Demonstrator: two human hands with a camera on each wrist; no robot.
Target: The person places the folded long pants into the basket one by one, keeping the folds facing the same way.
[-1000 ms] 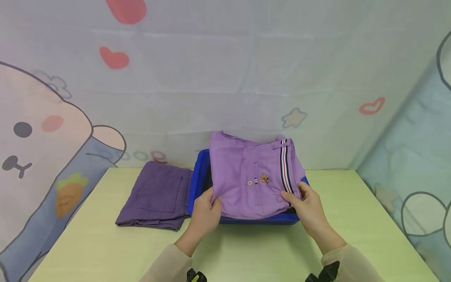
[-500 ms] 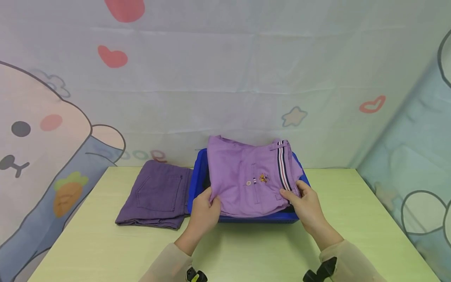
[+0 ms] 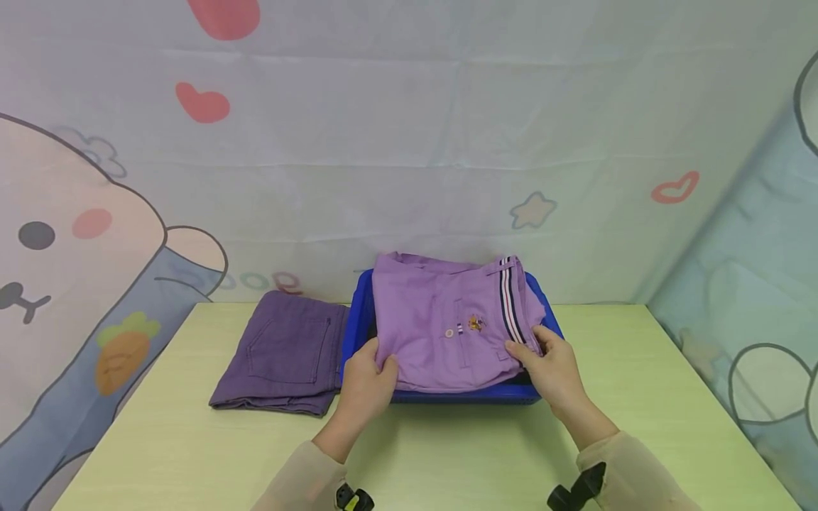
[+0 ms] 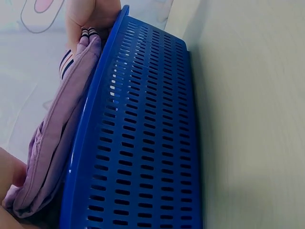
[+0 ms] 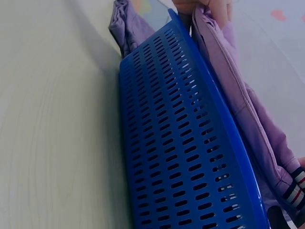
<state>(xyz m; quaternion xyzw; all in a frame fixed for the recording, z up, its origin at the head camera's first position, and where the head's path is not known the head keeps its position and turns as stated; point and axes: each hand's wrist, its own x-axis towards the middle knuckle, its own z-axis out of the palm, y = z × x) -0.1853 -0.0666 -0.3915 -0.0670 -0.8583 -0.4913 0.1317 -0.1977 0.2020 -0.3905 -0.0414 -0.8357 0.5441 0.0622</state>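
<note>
Pinching lilac garment [image 3: 418, 312] near its front corners, our left hand [image 3: 368, 383] and right hand [image 3: 553, 370] clamped on it | we hold it across blue basket [image 3: 486, 397], hiding most of the inside | folded dark-purple garment [image 3: 287, 355] just beside, left

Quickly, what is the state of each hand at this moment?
Left hand: holding the lilac pants at one edge.
Right hand: holding the lilac pants too, near the stripe.

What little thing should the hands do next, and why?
I'd probably lower the light pants into the basket: the left hand and right hand pinch them over it, and the left wrist view shows their near edge above its rim.
</note>
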